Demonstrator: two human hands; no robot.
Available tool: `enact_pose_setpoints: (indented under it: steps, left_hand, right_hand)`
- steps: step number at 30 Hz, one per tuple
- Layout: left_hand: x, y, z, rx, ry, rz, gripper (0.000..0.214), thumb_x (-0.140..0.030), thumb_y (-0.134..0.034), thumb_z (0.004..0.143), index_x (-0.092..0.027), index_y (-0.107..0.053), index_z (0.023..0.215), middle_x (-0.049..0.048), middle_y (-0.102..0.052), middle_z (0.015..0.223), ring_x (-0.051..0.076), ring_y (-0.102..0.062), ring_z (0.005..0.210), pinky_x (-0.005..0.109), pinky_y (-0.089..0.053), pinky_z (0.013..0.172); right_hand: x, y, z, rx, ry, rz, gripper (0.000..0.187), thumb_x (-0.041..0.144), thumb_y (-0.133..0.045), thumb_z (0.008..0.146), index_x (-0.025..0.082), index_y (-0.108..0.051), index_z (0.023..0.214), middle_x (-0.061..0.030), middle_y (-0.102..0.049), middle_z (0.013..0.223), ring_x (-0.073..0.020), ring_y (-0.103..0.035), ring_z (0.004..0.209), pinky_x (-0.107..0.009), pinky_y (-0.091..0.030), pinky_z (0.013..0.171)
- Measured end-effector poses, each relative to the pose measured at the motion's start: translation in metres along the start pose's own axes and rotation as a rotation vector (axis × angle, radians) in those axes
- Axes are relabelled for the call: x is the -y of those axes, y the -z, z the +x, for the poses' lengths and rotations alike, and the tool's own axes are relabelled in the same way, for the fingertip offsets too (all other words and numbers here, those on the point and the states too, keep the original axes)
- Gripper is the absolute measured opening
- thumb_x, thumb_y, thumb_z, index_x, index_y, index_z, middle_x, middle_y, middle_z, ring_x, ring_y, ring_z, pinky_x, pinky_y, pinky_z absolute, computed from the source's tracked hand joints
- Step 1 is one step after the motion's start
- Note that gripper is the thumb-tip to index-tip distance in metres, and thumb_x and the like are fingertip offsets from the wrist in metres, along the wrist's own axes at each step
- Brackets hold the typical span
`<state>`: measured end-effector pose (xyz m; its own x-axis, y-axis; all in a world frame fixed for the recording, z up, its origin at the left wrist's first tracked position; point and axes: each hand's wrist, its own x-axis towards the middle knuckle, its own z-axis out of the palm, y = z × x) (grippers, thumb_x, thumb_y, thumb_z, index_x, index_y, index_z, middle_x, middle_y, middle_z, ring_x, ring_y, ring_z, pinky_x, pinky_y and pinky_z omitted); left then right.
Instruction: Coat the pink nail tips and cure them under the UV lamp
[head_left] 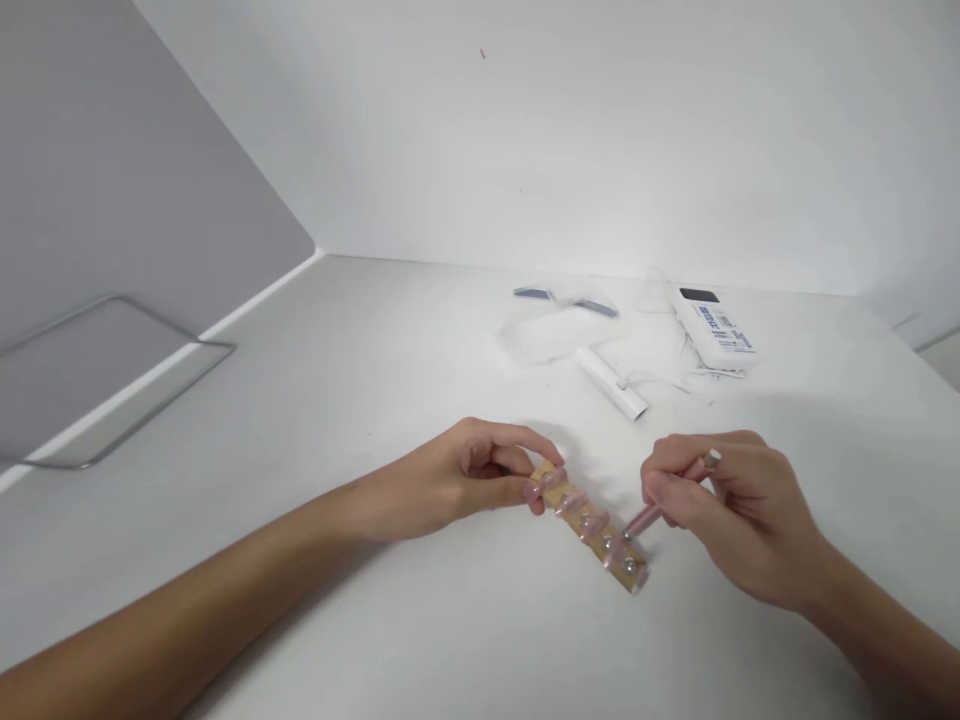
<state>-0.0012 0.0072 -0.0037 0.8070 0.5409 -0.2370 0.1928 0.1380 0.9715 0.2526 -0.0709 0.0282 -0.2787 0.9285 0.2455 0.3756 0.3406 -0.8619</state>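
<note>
My left hand (469, 468) pinches the upper left end of a narrow yellowish strip (577, 517) between thumb and fingers. Several translucent pinkish pieces that look like false nail tips lie across the strip, with shiny silver round studs between them. The strip slants down to the right over the white table. In my right hand (739, 515) is a slim pink pen-like tool (647, 521) with a silver end, gripped like a pencil. Its tip is at one of the pinkish pieces near the strip's lower right end; whether it touches is hard to tell.
Behind my hands lies a white bar-shaped device (611, 383) with a thin cord. Further back are a white box-like item (715, 328) with blue print and a pair of glasses-like dark strips (596, 307) on clear plastic. A bent metal wire frame (161, 400) stands at the left.
</note>
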Motion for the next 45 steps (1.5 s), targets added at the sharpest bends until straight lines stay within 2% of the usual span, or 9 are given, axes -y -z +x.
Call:
enact_pose_setpoints:
  steps: [8,26,31,37,45]
  left_hand:
    - [0.0004,0.0,-0.0005,0.006,-0.001,-0.002,0.024,-0.023,-0.062,0.094,-0.02,-0.067,0.117,0.0029,-0.069,0.083,0.019,-0.065,0.085,0.038,-0.052,0.088]
    - [-0.0003,0.0005,0.002,0.008,-0.005,-0.009,0.023,-0.023,-0.063,0.094,-0.021,-0.067,0.116,0.0015,-0.066,0.079,0.016,-0.061,0.08,0.033,-0.051,0.084]
    - [0.0003,0.0001,0.0009,0.006,0.007,-0.001,0.023,-0.024,-0.062,0.094,-0.021,-0.067,0.117,0.0026,-0.068,0.082,0.018,-0.063,0.082,0.035,-0.052,0.085]
    - [-0.0005,0.0,0.0007,0.004,0.009,0.014,0.024,-0.027,-0.063,0.094,-0.02,-0.067,0.116,0.0021,-0.066,0.079,0.018,-0.061,0.08,0.036,-0.052,0.084]
    - [0.0,0.0002,0.001,0.009,0.012,-0.005,0.024,-0.025,-0.063,0.094,-0.021,-0.067,0.117,0.0028,-0.066,0.082,0.019,-0.062,0.083,0.037,-0.051,0.087]
  right_hand:
    - [0.0,0.0006,-0.0008,0.008,-0.011,0.01,0.024,0.008,-0.047,0.084,0.02,-0.049,0.064,0.0073,-0.043,0.055,-0.0069,-0.036,0.049,-0.02,-0.03,0.045]
    - [0.002,0.0011,-0.0012,0.018,0.005,0.006,0.024,0.007,-0.047,0.083,0.02,-0.052,0.063,0.0073,-0.05,0.052,-0.0064,-0.04,0.045,-0.019,-0.032,0.043]
    - [0.0021,0.0007,-0.0005,0.039,-0.01,0.033,0.024,0.008,-0.048,0.084,0.02,-0.053,0.063,0.0071,-0.052,0.052,-0.0072,-0.049,0.047,-0.02,-0.036,0.046]
    - [0.0033,0.0007,0.0001,0.015,0.024,0.004,0.024,0.007,-0.047,0.083,0.019,-0.052,0.063,0.0067,-0.049,0.053,-0.0063,-0.039,0.046,-0.02,-0.032,0.044]
    - [0.0028,0.0004,0.0003,0.013,0.008,-0.01,0.024,0.009,-0.048,0.085,0.019,-0.054,0.064,0.0054,-0.051,0.055,-0.0074,-0.042,0.049,-0.02,-0.034,0.046]
